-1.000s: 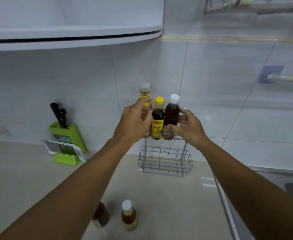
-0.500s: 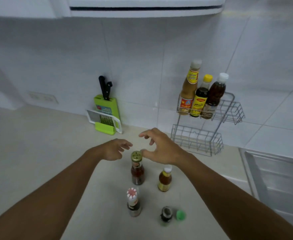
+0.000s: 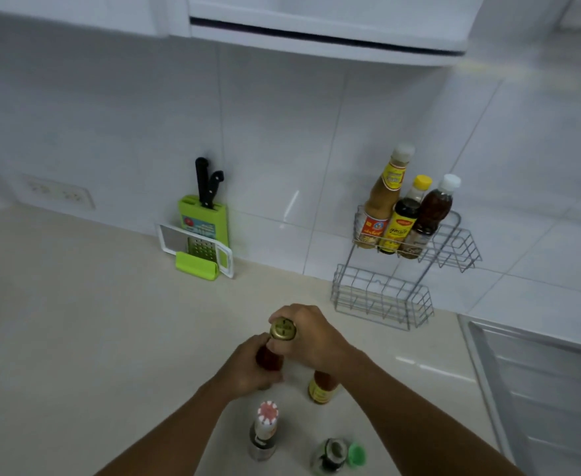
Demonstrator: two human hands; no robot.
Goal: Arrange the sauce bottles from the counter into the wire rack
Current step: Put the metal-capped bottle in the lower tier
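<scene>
A two-tier wire rack [image 3: 455,247] stands against the tiled wall at the right. Its top shelf holds three bottles: a tall tan one [image 3: 383,197], a dark yellow-capped one [image 3: 404,214] and a brown white-capped one [image 3: 431,211]. The lower shelf [image 3: 381,300] is empty. Both hands hold a dark bottle with a gold cap [image 3: 282,330] on the counter: my left hand [image 3: 247,367] wraps its body and my right hand [image 3: 311,338] grips its neck. An orange-brown bottle [image 3: 321,388], a red-and-white-capped bottle [image 3: 265,429] and a green-capped bottle [image 3: 333,453] stand nearby.
A green knife block with black-handled knives [image 3: 204,218] and a grater [image 3: 196,247] lean against the wall left of the rack. A wall socket [image 3: 58,194] sits at far left. A white cabinet [image 3: 316,25] hangs overhead. A sink edge [image 3: 488,365] borders the counter at right.
Both hands left the rack's top shelf, dropped to the counter and closed on the gold-capped bottle. The view swung down and left.
</scene>
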